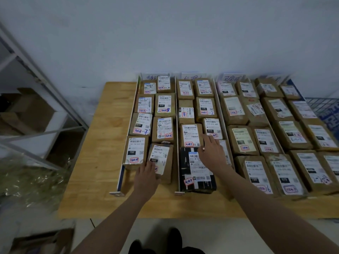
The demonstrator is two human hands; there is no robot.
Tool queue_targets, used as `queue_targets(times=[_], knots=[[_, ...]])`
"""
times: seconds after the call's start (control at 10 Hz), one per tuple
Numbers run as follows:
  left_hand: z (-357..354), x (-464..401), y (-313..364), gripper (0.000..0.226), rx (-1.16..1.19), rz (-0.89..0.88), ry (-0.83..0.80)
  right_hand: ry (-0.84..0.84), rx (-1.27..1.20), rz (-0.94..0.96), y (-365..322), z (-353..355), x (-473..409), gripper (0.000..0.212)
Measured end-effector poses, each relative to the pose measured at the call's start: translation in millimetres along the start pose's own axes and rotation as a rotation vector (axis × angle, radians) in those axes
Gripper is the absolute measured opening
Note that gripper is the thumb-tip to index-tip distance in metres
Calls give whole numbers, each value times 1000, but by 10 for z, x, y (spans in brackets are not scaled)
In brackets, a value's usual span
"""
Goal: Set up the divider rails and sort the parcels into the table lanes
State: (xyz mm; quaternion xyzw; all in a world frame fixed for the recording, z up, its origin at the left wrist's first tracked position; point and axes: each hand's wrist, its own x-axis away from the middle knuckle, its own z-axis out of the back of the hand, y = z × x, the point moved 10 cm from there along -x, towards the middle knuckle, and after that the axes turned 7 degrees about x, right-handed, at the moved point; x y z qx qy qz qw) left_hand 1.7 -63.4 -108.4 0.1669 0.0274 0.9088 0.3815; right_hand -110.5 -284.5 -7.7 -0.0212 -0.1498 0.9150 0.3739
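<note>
Brown labelled parcels fill several lanes on the wooden table (102,143), split by white divider rails (176,136). My left hand (146,177) rests flat on the near end of a brown parcel marked 060 (162,158) at the front of the leftmost lane. My right hand (212,153) lies over a parcel at the front of the second lane, fingers spread, touching the edge of the black parcel (194,178) and the brown one behind it (190,134). The parcel under that hand is mostly hidden.
The leftmost rail (126,143) bounds the first lane, with bare table to its left. Paper lane signs (231,77) stand against the wall at the back. A metal shelf rack (36,107) with cartons stands left. A wire cage (324,105) sits at the far right.
</note>
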Motion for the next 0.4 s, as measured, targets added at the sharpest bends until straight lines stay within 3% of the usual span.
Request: queue_targets(times=[0.3, 0.4], knots=[[105, -117, 154, 77, -75, 6, -31, -8, 29, -24, 196, 67, 161, 48], [381, -161, 201, 68, -38, -14, 37, 12, 69, -33, 208, 153, 185, 50]])
